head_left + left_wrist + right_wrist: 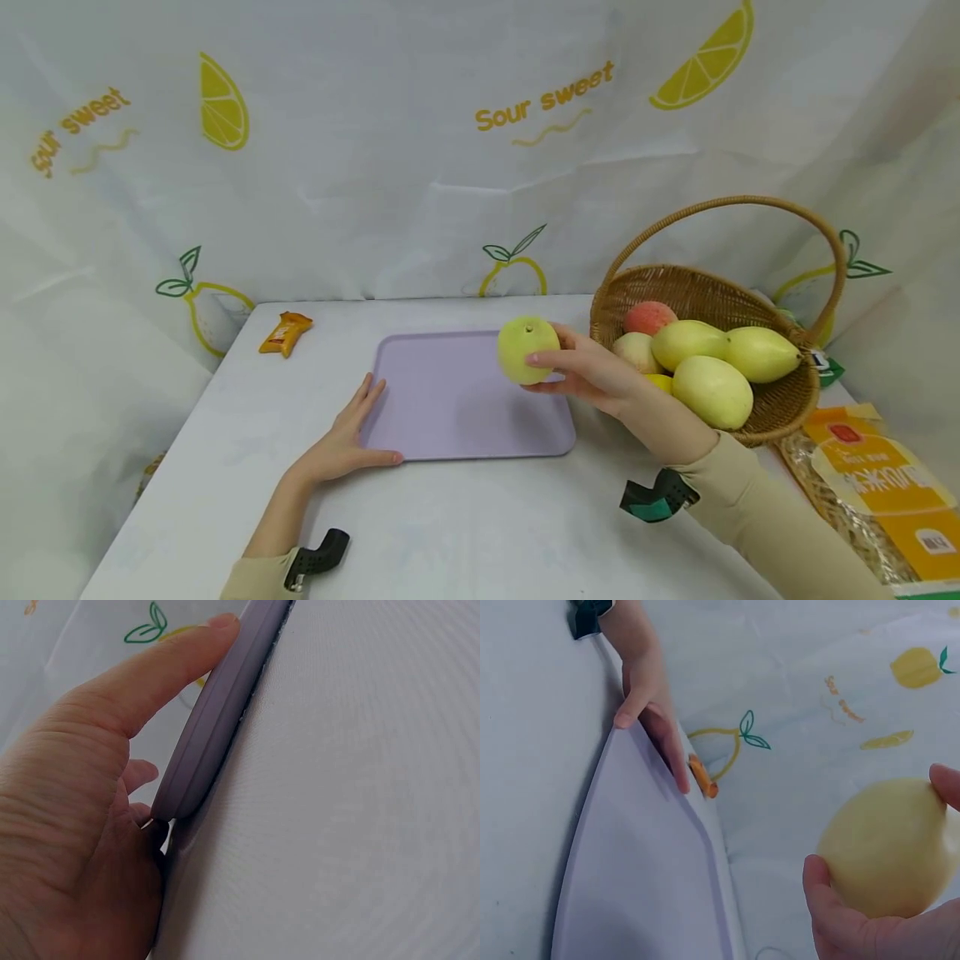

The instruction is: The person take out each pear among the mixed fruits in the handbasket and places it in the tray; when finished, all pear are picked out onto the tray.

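A round yellow-green apple (528,350) is in my right hand (581,367), held between thumb and fingers above the right part of a pale purple tray (457,408). In the right wrist view the apple (889,847) is off to the right, with fingertips on its sides. My left hand (341,450) rests at the tray's near left corner, fingers straight and spread along the left edge, thumb on the front edge. The left wrist view shows that thumb touching the tray's rim (202,742). The tray lies flat on the white table.
At right stands a wicker basket (780,417) with a tall handle, holding a peach (649,318), pears (761,354) and other fruit. Beside it lies an orange-and-clear packet (877,492). A small orange wrapped snack (286,333) lies at the back left. A printed cloth hangs behind.
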Demonstrator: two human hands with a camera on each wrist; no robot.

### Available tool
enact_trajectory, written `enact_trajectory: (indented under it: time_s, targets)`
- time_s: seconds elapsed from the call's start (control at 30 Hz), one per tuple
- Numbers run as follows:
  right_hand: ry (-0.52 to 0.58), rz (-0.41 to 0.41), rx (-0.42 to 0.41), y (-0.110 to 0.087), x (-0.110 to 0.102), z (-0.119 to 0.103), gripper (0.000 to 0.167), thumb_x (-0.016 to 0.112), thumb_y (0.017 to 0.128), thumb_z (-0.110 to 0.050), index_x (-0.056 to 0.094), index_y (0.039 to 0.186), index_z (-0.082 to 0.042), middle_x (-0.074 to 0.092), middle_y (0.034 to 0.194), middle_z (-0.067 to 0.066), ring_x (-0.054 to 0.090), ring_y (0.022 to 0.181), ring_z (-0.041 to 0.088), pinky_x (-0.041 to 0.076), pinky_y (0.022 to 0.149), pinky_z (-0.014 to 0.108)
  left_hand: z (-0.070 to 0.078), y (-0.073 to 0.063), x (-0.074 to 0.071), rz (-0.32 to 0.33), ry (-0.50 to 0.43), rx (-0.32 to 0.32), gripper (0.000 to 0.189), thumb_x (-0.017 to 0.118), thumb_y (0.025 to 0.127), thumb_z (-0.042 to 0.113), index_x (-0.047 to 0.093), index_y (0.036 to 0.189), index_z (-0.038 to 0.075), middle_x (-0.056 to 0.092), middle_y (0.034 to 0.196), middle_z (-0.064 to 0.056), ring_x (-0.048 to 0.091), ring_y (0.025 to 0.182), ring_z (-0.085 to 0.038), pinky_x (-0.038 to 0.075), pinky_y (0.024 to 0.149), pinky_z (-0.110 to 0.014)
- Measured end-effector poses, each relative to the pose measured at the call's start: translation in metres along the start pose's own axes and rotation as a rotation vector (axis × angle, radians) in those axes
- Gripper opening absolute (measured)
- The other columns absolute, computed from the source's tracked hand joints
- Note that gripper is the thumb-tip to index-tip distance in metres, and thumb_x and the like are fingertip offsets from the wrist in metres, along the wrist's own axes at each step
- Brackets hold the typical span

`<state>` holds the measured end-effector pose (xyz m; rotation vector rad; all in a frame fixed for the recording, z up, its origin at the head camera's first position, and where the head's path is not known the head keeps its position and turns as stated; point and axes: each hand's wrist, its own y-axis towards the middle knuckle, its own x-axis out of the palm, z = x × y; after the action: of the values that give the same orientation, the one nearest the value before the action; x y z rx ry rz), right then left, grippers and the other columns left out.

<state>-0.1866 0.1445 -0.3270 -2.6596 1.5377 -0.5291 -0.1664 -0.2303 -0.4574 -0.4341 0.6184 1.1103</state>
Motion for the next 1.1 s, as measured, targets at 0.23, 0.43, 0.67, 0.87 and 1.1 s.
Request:
enact_trajectory:
  time_s: [0.23,0.43,0.67,0.87,1.1]
  targets:
    - [0.048,0.065,0.025,0.021,0.009,0.023,0.055,0.06,0.092,-0.007,0.037,0.141,-0.005,0.051,0.118,0.009,0.057,0.1,0.023,0.045,0.098,0.052,0.002,-0.001,-0.001,0.003,-0.006,-0.002,0.116,0.085,0.071,0.043,0.014,0.158,0.012,-0.007,0.163,-0.013,-0.001,0.146,-0.041,0.009,0.108,-0.069]
    - [0.09,0.06,0.031,0.037,0.016,0.041,0.061,0.061,0.092,-0.008,0.033,0.147,-0.008,0.046,0.127,0.011,0.054,0.106,0.024,0.045,0.098,0.052,0.001,0.0,-0.001,0.006,-0.008,0.004,0.116,0.085,0.071,0.043,0.014,0.158,0.012,-0.007,0.163,-0.013,-0.001,0.146,-0.04,0.01,0.109,-0.068]
    - [0.084,0.028,0.042,0.057,0.025,0.057,0.065,0.062,0.09,-0.005,0.032,0.147,-0.007,0.043,0.131,0.014,0.053,0.109,0.026,0.049,0.094,0.046,0.001,0.0,-0.001,0.009,-0.01,0.005,0.116,0.085,0.071,0.044,0.014,0.158,0.012,-0.007,0.163,-0.012,-0.002,0.147,-0.039,0.009,0.11,-0.067]
    - [0.016,0.07,0.061,0.076,0.031,0.071,0.071,0.066,0.086,0.002,0.032,0.147,-0.008,0.043,0.133,0.017,0.054,0.109,0.029,0.051,0.09,0.042,0.0,0.0,-0.001,0.01,-0.014,0.001,0.117,0.085,0.071,0.045,0.014,0.158,0.013,-0.007,0.163,-0.01,-0.002,0.147,-0.038,0.009,0.11,-0.067]
    - [-0.036,0.128,0.06,0.099,0.042,0.084,0.072,0.067,0.084,0.006,0.034,0.146,-0.006,0.042,0.138,0.019,0.053,0.111,0.03,0.05,0.091,0.043,-0.001,0.001,0.0,0.011,-0.005,0.005,0.117,0.085,0.071,0.045,0.014,0.158,0.013,-0.007,0.163,-0.011,-0.002,0.147,-0.04,0.009,0.109,-0.068]
